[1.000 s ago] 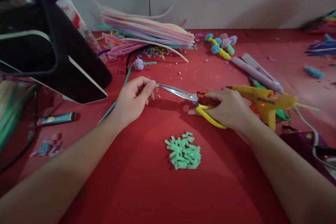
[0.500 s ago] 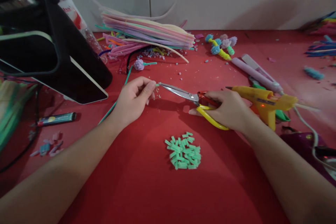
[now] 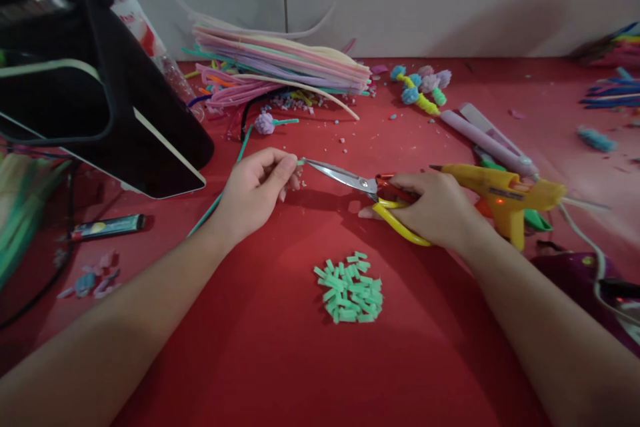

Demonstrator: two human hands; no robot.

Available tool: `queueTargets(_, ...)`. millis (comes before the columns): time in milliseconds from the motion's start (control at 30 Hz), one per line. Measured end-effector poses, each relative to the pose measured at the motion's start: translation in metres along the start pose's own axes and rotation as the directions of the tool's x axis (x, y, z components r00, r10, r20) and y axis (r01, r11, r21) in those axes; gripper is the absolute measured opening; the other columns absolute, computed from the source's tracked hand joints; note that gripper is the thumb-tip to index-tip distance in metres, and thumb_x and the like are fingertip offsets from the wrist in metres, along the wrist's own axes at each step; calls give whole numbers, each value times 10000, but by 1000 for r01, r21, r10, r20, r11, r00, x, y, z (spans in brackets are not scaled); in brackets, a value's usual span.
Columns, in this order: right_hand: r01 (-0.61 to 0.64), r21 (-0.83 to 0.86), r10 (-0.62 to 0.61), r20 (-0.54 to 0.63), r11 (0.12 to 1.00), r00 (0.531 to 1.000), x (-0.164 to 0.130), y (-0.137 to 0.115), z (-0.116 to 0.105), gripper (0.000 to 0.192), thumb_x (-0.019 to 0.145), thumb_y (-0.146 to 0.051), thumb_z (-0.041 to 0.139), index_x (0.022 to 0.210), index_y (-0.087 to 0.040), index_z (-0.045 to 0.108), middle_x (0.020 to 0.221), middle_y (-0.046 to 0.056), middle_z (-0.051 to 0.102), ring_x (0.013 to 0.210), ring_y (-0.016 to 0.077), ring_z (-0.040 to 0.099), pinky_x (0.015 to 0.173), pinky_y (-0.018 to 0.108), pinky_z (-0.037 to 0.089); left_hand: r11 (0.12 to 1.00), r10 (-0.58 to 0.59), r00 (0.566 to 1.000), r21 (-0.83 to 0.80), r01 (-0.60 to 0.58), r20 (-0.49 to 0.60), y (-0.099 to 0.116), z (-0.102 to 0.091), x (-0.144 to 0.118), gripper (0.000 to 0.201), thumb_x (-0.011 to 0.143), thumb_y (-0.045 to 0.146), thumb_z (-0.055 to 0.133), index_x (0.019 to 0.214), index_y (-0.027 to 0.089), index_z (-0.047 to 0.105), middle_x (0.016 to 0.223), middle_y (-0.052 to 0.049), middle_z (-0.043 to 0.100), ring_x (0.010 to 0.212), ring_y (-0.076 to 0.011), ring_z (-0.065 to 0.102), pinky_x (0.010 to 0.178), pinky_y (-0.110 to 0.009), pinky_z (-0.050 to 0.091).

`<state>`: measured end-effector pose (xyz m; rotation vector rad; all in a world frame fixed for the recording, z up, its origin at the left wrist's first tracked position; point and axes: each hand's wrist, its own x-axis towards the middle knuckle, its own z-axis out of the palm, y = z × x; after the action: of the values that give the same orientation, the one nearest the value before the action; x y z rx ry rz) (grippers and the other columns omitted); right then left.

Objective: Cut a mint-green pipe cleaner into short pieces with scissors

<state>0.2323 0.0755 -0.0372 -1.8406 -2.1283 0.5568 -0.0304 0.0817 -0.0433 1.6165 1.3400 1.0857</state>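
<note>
My left hand (image 3: 255,190) pinches a long green pipe cleaner (image 3: 220,197), whose short tip pokes out past my fingertips while the rest trails back under my palm. My right hand (image 3: 433,210) grips the yellow handles of a pair of scissors (image 3: 357,181). The steel blades point left and their tips meet the green tip. Below the hands, on the red table (image 3: 280,360), lies a small pile of cut green pieces (image 3: 350,287).
A yellow glue gun (image 3: 505,190) with a lit red light stands just right of my right hand, its cord running off right. A stack of pastel pipe cleaners (image 3: 280,63) lies at the back, pompoms (image 3: 420,83) beside it. A black device (image 3: 100,93) stands at left, a lighter (image 3: 107,227) below it.
</note>
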Motion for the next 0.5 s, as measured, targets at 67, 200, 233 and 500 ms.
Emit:
queueTargets(67,9,13,-8,-9,1000,1000,-1,1,0,693,624,-874,598,572,-230,348,548,-26,318,562,119,253,533,315,235,1000,-2,1000,-16,2,-8,-2,0,0,229,954,318,576,788,173,638,661,-12,663,484,-65,507,441,-183,382)
queueTargets(200,26,12,-26,-10,1000,1000,-2,0,-1,681,630,-852,610,570,-230,339,536,-29,308,548,115,255,517,310,230,1000,5,1000,-13,-5,-15,-4,-1,1,204,944,323,599,806,179,641,664,-10,663,483,-67,510,432,-185,375)
queueTargets(233,23,7,-23,-5,1000,1000,-2,0,-1,680,629,-850,611,567,-229,339,535,-31,299,547,115,251,516,311,233,1000,5,1000,-9,-6,-18,-4,-1,1,202,942,324,602,806,180,642,666,-12,666,483,-68,512,433,-188,377)
queueTargets(500,27,-16,-27,4,999,1000,-1,0,0,684,628,-848,624,568,-228,342,530,-29,308,545,118,258,518,309,244,999,-4,1000,-37,3,-17,-2,0,0,183,937,299,603,804,181,649,661,-8,674,482,-69,519,445,-192,398)
